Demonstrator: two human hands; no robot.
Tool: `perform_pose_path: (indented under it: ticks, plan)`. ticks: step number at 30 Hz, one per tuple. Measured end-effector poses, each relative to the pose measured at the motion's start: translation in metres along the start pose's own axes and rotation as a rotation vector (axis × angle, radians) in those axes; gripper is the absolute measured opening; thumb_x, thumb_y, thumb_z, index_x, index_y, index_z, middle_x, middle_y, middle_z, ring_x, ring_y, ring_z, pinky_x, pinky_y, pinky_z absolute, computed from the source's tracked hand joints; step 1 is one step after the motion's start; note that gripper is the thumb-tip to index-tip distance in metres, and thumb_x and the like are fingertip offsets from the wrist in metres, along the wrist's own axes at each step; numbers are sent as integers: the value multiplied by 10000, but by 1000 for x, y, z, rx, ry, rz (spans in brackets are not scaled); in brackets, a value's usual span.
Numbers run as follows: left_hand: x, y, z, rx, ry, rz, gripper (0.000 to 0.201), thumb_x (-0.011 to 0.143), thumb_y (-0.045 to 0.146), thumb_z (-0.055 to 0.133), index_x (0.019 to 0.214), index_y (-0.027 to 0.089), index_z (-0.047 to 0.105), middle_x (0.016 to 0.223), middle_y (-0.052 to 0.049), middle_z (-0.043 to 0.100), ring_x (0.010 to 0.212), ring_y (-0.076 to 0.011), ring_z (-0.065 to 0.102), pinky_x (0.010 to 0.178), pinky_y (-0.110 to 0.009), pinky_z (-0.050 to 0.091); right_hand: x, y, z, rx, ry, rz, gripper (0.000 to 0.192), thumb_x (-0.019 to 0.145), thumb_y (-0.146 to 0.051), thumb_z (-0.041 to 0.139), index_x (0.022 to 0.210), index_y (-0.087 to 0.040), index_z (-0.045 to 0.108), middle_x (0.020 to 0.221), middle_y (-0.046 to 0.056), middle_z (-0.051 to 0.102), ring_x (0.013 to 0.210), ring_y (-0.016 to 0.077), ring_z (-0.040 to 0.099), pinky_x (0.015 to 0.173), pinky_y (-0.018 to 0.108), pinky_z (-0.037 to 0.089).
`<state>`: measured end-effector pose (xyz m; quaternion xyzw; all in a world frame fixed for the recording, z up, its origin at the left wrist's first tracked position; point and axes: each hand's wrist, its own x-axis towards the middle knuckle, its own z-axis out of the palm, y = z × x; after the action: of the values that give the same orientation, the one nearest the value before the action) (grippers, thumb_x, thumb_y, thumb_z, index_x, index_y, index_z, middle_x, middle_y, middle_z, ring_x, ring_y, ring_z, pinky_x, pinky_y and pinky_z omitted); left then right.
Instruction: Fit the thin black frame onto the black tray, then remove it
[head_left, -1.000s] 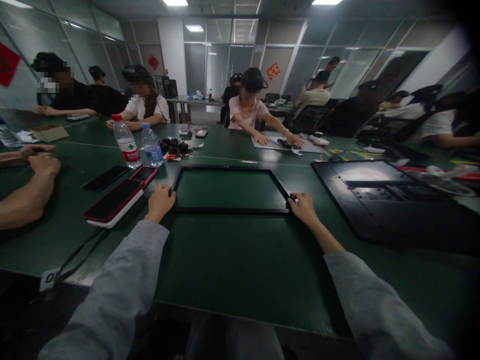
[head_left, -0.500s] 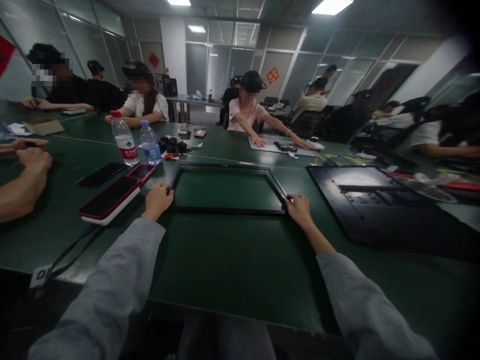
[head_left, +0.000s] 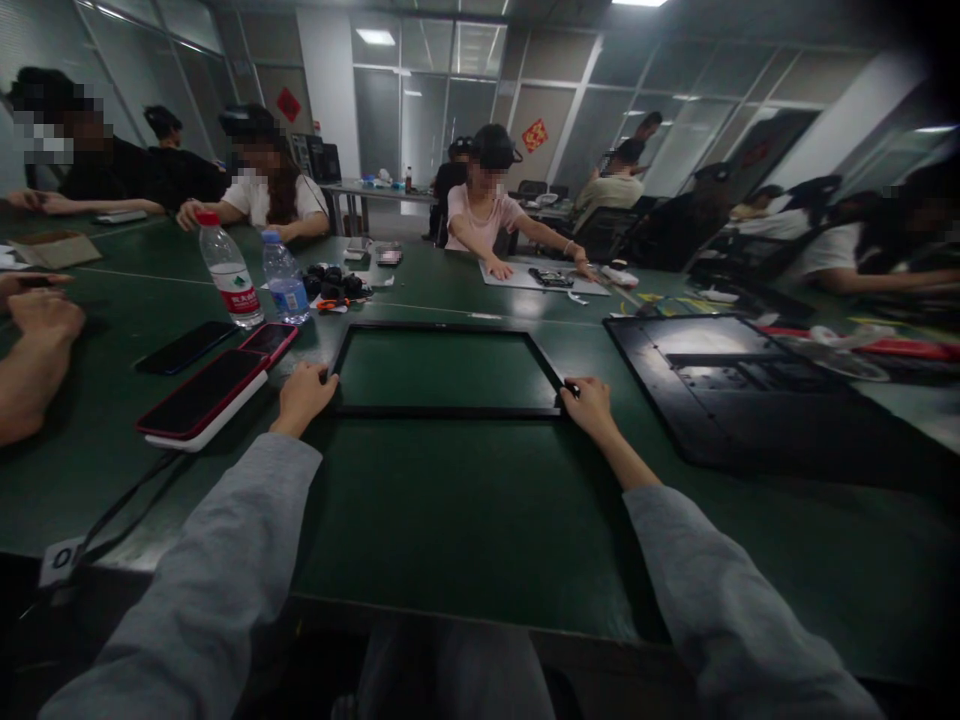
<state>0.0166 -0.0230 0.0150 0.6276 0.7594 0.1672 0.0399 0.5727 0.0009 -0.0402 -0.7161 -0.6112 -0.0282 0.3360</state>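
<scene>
A thin black rectangular frame [head_left: 450, 412], like a monitor bezel, lies on or just over the green table [head_left: 465, 520] in front of me. Green tabletop shows through its opening. My left hand [head_left: 304, 398] grips the frame's left side near the front corner, fingers closed round the edge. On the opposite side, my right hand [head_left: 589, 405] pinches the right edge close to its front corner. A large black panel [head_left: 720, 400], like a monitor back cover, rests to the right of my right hand.
Left of the frame are a red-edged phone on a white block [head_left: 202, 395], a dark phone [head_left: 186, 347], a red-capped bottle [head_left: 234, 275] and a blue-capped bottle [head_left: 285, 285]. Another person's arm [head_left: 37, 370] rests at the far left. Across the table a person works over a grey board [head_left: 517, 280].
The whole view has shifted slightly, with the table's contents appearing a little further left and higher. Both hands keep their hold on the bezel frame.
</scene>
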Motion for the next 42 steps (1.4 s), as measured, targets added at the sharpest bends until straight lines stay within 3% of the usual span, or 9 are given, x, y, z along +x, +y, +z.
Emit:
perform_pose_path:
  ticks: [16, 22, 24, 28, 32, 34, 38, 41, 42]
  plan:
    - [3, -4, 4, 21, 7, 35, 449, 1042, 439, 483, 1285, 174, 752, 1369, -176, 660, 1205, -314, 667, 1002, -400, 544, 3, 6, 5, -35, -7, -23, 408, 869, -314, 544, 1152, -124, 770, 1093, 206, 675, 1154, 371, 573, 1058, 567, 443]
    - [0, 6, -2, -22, 88, 108, 462, 1051, 423, 516, 1409, 190, 692, 1430, -190, 639, 1371, -329, 553, 1134, -445, 465, 6, -1, 0, 15, 33, -26, 435, 870, -314, 498, 1185, -134, 738, 1055, 186, 697, 1048, 336, 588, 1065, 555, 420]
    - [-9, 14, -7, -88, 29, 187, 513, 1034, 501, 553, 1456, 229, 660, 1489, -169, 613, 1407, -347, 522, 1139, -488, 457, 5, -1, -5, 23, 79, -12, 460, 857, -296, 486, 1213, -134, 728, 1038, 177, 691, 1002, 321, 579, 1054, 547, 418]
    - [-30, 29, -17, -159, -223, 348, 653, 944, 673, 634, 1489, 314, 617, 1602, -118, 546, 1506, -381, 409, 1186, -625, 372, -6, -3, -25, -49, 169, -15, 523, 882, -264, 479, 1347, -150, 692, 1126, 195, 666, 1083, 336, 542, 1019, 540, 415]
    - [-36, 31, -21, -142, -279, 407, 546, 814, 678, 788, 1225, 321, 749, 1483, -103, 628, 1459, -390, 455, 1201, -657, 328, -20, -12, -52, -262, 67, -272, 527, 1006, -351, 454, 1498, -296, 633, 1515, 199, 529, 1358, 388, 420, 1059, 566, 382]
    - [-35, 30, -20, -146, -270, 399, 446, 805, 644, 815, 1076, 292, 772, 1406, -96, 659, 1393, -381, 520, 1179, -651, 356, -20, -11, -66, -279, 125, -316, 599, 1032, -395, 440, 1622, -314, 498, 1600, 189, 471, 1423, 387, 393, 1112, 590, 361]
    - [-34, 33, -17, -161, -230, 390, 401, 840, 631, 795, 976, 254, 766, 1286, -96, 710, 1288, -358, 591, 1117, -603, 427, -8, 29, -94, -124, 418, -26, 994, 952, -442, 555, 1746, -81, 77, 1667, 336, 316, 1564, 446, 267, 1224, 704, 203]
    - [-34, 35, -16, -165, -186, 363, 413, 860, 639, 772, 1002, 250, 768, 1223, -92, 745, 1227, -341, 630, 1062, -533, 473, -6, 81, -119, 8, 561, 406, 1128, 864, -428, 598, 1724, -8, 2, 1712, 423, 29, 1618, 552, 24, 1162, 830, 44]
    - [-34, 36, -16, -171, -174, 345, 418, 861, 640, 770, 1009, 249, 768, 1205, -91, 755, 1210, -336, 643, 1042, -512, 486, -8, 96, -128, 6, 645, 434, 1088, 885, -434, 541, 1716, 16, 1, 1693, 455, 4, 1623, 543, 30, 1142, 841, 32]
